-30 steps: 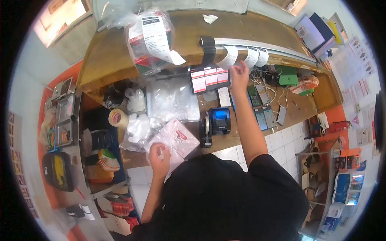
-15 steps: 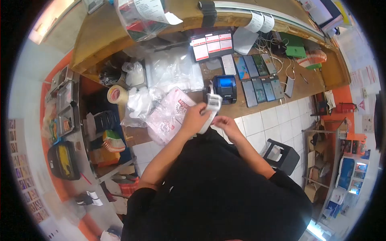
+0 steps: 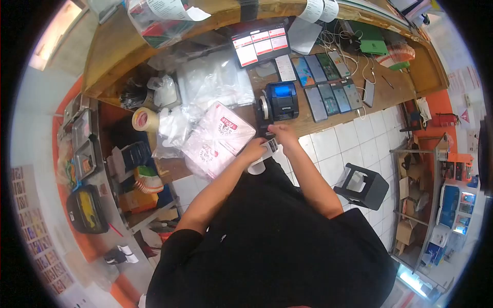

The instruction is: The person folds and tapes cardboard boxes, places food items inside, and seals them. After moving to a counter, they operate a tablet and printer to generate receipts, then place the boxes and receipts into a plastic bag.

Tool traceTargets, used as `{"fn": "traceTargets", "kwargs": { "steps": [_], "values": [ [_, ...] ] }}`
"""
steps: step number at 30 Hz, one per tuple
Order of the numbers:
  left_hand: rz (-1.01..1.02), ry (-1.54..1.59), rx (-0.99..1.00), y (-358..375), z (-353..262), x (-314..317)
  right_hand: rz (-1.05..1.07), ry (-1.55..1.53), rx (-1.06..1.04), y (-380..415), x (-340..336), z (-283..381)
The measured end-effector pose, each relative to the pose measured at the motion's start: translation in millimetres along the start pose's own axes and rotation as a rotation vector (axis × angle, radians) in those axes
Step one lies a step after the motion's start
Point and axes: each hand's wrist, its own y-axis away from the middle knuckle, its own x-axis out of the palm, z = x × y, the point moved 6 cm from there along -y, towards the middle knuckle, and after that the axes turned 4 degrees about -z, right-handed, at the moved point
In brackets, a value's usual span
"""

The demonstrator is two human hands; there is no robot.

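Observation:
My left hand (image 3: 254,150) is closed on a white paper slip (image 3: 270,147) with dark print, just in front of a black tape dispenser (image 3: 263,110). My right hand (image 3: 283,136) is closed at the dispenser's front end, beside the slip; what its fingers pinch is too small to make out. To the left lies a pink and white box in clear plastic (image 3: 221,138), with red print. A black printer (image 3: 282,102) with a blue-lit top stands behind my right hand.
Several phones (image 3: 328,97) lie in rows right of the printer. A tablet (image 3: 261,46) stands behind it. Clear plastic bags (image 3: 215,79) and a tape roll (image 3: 145,119) are on the left. A black frame-like stand (image 3: 362,187) is at the lower right.
The slip has come down from over the dispenser and now hangs lower in my left hand. My right hand has moved up to the dispenser's front, and its fingers have closed. The view has shifted slightly.

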Motion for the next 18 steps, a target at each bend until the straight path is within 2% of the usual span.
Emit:
{"fn": "traceTargets", "kwargs": {
  "steps": [1, 4, 9, 13, 16, 18],
  "values": [
    [0.011, 0.010, -0.038, 3.1, -7.0, -1.1, -0.012, -0.042, -0.054, 22.1, -1.4, 12.2],
    [0.059, 0.003, -0.117, 15.8, -30.9, -2.8, -0.024, 0.125, 0.005, 69.1, -23.3, 2.6],
    [0.154, 0.512, -0.207, 6.9, -0.3, 19.8, -0.034, 0.295, 0.132, 113.0, -50.7, -58.2],
    [0.076, 0.735, -0.375, 14.3, -13.7, 29.0, -0.094, 0.288, 0.050, 107.6, -62.9, -64.4],
    [-0.021, 0.712, -0.404, 7.2, 2.5, 39.5, -0.106, 0.330, 0.055, 107.2, -65.4, -60.5],
    [-0.094, 0.484, -0.362, -20.4, 55.9, 50.0, -0.080, 0.445, -0.011, 94.6, -67.2, -73.5]
  ]
}}
